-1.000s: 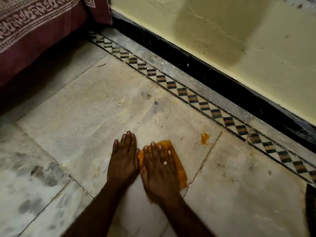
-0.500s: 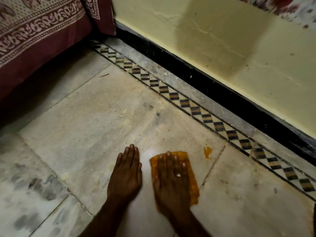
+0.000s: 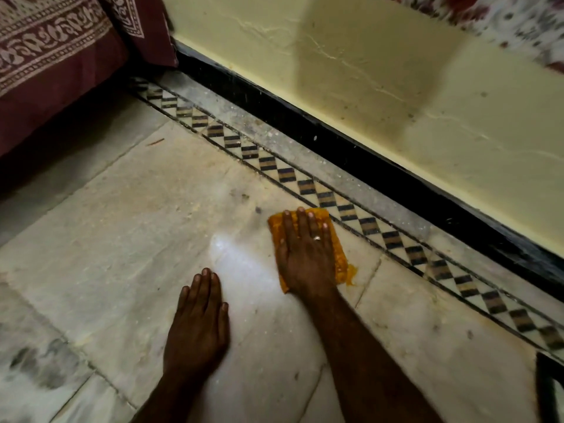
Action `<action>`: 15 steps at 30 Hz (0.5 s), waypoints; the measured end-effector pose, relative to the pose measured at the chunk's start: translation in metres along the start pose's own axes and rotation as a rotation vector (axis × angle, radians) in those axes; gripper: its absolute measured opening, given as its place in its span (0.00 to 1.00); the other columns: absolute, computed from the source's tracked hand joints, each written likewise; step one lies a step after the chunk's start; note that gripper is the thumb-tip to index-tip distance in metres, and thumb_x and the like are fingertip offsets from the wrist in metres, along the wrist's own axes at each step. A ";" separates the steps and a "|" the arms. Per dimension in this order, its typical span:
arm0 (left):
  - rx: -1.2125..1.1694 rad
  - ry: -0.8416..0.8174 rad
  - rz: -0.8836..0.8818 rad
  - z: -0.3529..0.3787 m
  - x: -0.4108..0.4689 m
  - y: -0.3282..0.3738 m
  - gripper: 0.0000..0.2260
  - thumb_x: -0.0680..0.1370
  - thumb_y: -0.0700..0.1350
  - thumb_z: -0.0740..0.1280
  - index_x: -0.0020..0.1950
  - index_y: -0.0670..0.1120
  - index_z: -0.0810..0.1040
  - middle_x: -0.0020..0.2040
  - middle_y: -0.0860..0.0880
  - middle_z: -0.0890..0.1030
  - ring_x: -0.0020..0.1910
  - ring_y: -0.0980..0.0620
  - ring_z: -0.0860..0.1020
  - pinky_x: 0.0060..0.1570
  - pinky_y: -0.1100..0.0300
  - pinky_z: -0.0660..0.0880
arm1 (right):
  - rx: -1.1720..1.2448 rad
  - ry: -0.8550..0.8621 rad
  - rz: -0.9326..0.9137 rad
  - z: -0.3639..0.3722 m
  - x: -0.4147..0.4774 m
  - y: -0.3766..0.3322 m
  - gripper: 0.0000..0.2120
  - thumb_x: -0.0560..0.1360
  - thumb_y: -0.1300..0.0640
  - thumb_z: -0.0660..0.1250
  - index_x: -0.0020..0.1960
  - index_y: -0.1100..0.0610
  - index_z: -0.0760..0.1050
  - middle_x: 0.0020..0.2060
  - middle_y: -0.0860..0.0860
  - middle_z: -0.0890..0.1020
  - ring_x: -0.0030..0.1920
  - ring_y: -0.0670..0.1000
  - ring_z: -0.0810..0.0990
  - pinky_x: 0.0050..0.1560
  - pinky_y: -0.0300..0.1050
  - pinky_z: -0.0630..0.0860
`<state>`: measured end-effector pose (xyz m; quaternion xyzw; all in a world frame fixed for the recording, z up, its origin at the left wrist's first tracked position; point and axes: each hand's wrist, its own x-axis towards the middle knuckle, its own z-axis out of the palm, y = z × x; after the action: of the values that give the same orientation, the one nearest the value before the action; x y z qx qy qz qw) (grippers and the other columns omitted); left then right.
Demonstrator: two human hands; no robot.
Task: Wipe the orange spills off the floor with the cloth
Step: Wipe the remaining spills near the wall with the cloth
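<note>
Hands both palm-down on floor (image 3: 91, 239). Nearest, braces on left hand (image 3: 197, 325): fingers straight and together, flat on bare tile, holding nothing. Further out and to the right, presses right hand (image 3: 305, 257) flat on cloth (image 3: 339, 254), fingers straight and slightly spread, no pinch or curl round it; wears ring (image 3: 316, 238). Covers most of cloth with the palm; shows orange only past fingertips and along both sides. Has cloth lying with long axis away from body, far end tilted slightly left, far edge just short of border (image 3: 369, 225). Key relation: spill (image 3: 351, 274), a small orange smear touching cloth's near right corner, on the side away from left hand, just beside a tile joint. Calls, probably, for a short sweep of right hand rightward and slightly back; leaves left hand well apart, as prop only. Risks pushing orange into the joint. No container in view. Beyond border, black skirting (image 3: 335, 151), then yellow wall (image 3: 396, 71); maroon bedspread (image 3: 61, 71) far left, floral fabric (image 3: 503, 19) far right
</note>
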<state>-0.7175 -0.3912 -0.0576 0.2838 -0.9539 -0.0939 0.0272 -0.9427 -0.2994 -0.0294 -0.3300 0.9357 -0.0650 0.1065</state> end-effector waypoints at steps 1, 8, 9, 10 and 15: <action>-0.004 -0.001 0.002 0.000 0.000 0.001 0.27 0.82 0.50 0.51 0.78 0.37 0.62 0.79 0.39 0.62 0.79 0.44 0.60 0.79 0.51 0.48 | 0.012 -0.004 0.058 -0.003 -0.009 0.020 0.29 0.85 0.41 0.38 0.83 0.49 0.38 0.82 0.52 0.43 0.82 0.55 0.40 0.79 0.56 0.34; 0.004 -0.010 -0.023 0.002 0.001 0.001 0.28 0.82 0.50 0.52 0.78 0.36 0.63 0.78 0.39 0.63 0.78 0.42 0.63 0.79 0.52 0.46 | 0.013 0.042 0.452 -0.009 -0.105 0.119 0.31 0.81 0.40 0.33 0.81 0.49 0.32 0.81 0.52 0.37 0.81 0.55 0.37 0.81 0.60 0.38; 0.003 -0.013 -0.028 0.002 0.000 0.001 0.28 0.82 0.50 0.51 0.78 0.36 0.63 0.78 0.39 0.63 0.78 0.42 0.63 0.79 0.52 0.46 | 0.008 0.039 0.524 -0.009 -0.119 0.123 0.31 0.81 0.41 0.30 0.80 0.50 0.30 0.80 0.53 0.35 0.81 0.55 0.36 0.81 0.60 0.38; 0.003 -0.014 -0.027 0.002 0.000 0.002 0.28 0.82 0.50 0.51 0.78 0.35 0.63 0.79 0.38 0.63 0.78 0.42 0.62 0.79 0.51 0.46 | 0.019 0.050 0.591 -0.007 -0.135 0.125 0.30 0.80 0.43 0.27 0.80 0.50 0.29 0.80 0.53 0.34 0.81 0.55 0.36 0.81 0.60 0.38; 0.001 0.016 -0.016 0.000 -0.001 0.006 0.28 0.82 0.50 0.51 0.78 0.36 0.63 0.79 0.38 0.63 0.78 0.41 0.62 0.79 0.51 0.46 | 0.208 0.203 0.603 0.022 -0.197 0.063 0.26 0.86 0.56 0.42 0.82 0.61 0.50 0.81 0.65 0.53 0.80 0.67 0.55 0.81 0.58 0.45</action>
<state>-0.7194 -0.3857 -0.0564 0.2921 -0.9514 -0.0912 0.0341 -0.8260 -0.1276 -0.0322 -0.0173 0.9854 -0.1581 0.0604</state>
